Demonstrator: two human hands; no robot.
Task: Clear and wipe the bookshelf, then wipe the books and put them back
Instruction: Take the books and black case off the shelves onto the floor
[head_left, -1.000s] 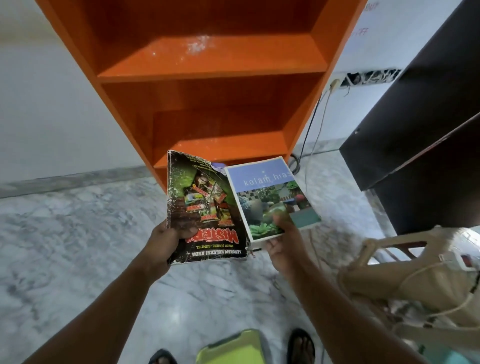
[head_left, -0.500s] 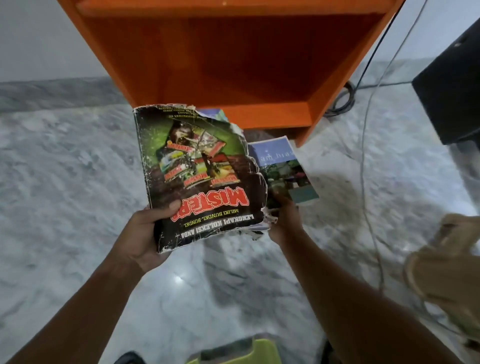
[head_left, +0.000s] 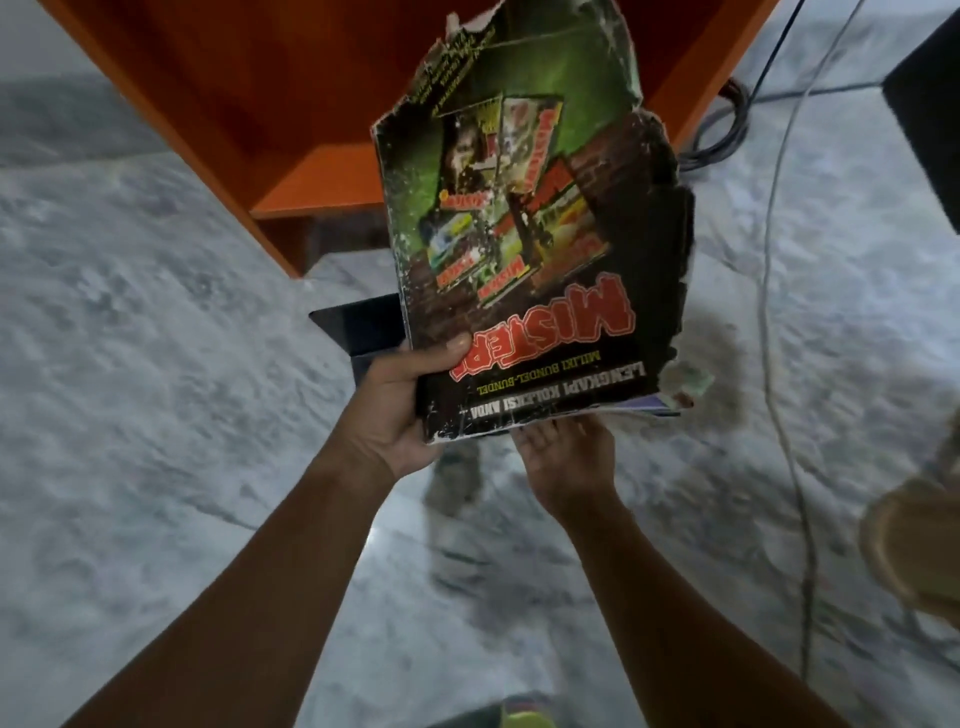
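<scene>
The torn Misteri book (head_left: 530, 249) fills the middle top of the frame, in front of the orange bookshelf (head_left: 249, 93). The left hand (head_left: 400, 410) grips its lower left corner. The right hand (head_left: 566, 457) lies flat under its bottom edge, fingers hidden.

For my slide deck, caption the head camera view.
Both hands hold a tattered Misteri magazine before an orange bookshelf.

You have one view only, a wide-angle camera worn on your head; it looks forward and steeply down, close over both forearms; the marble floor (head_left: 156, 364) fills most of the frame; the orange bookshelf (head_left: 311, 104) crosses the top edge; edges bend and blur; no second view shares this scene.
</scene>
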